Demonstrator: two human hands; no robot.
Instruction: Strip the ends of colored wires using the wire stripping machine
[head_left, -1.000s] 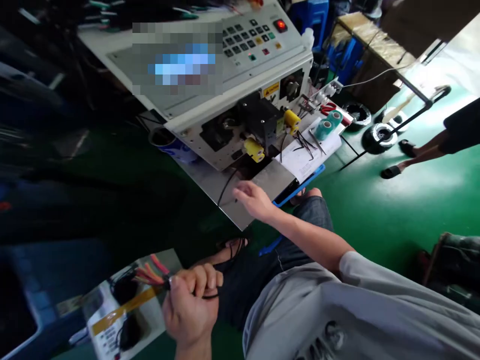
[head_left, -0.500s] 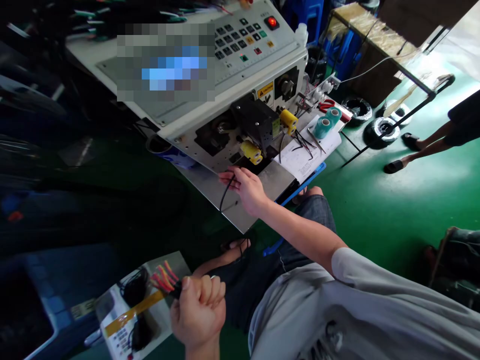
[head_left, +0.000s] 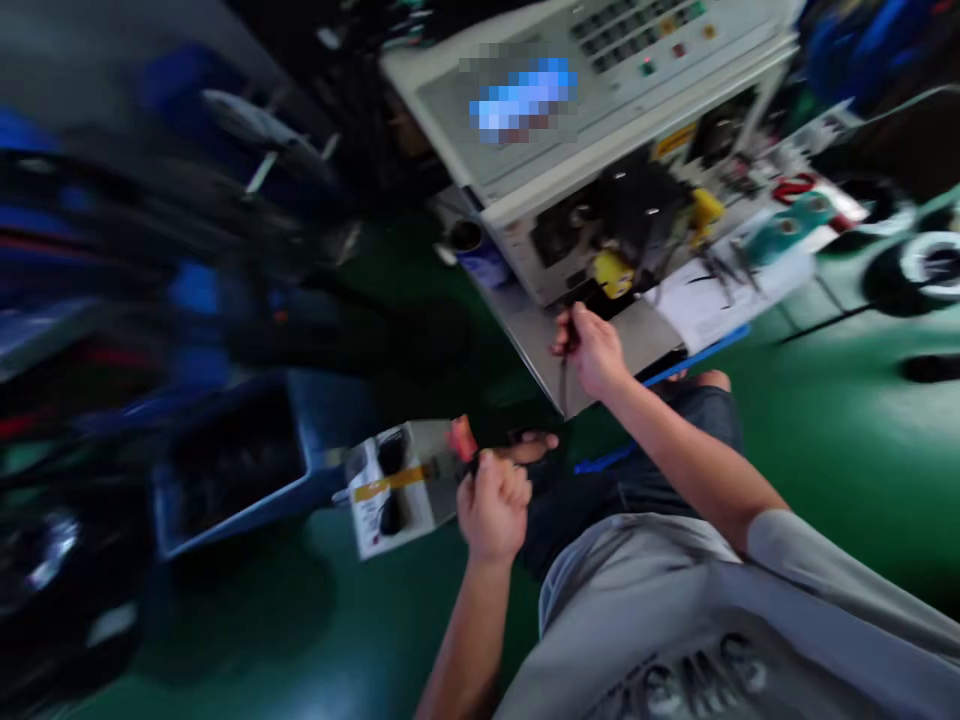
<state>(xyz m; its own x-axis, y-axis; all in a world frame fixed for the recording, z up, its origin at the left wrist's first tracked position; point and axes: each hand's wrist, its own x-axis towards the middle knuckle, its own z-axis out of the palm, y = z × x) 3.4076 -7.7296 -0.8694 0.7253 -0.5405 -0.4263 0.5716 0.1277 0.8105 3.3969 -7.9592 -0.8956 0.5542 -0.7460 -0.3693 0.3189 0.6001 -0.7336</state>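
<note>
Left hand: this fist (head_left: 495,508) was closed tightly around the wire bundle (head_left: 463,440), its fingers folded down.
Wire bundle: its red ends poked out past the thumb side of the left hand; blur made them hard to count.
Right hand: it (head_left: 592,350) was nearly closed, with the fingers curled in on the black cable (head_left: 564,385).
Black cable: it hung from the right hand's fingers toward the near corner of the metal shelf (head_left: 651,340).
Machine: its white body (head_left: 622,140) stood beyond the right hand, with a yellow roller (head_left: 613,275) just past the fingers.
Paper: the sheet (head_left: 686,300) lay to the right of the right hand.
Taped box: it (head_left: 442,485) sat just left of the left hand, with the blue bin (head_left: 321,425) farther left.
</note>
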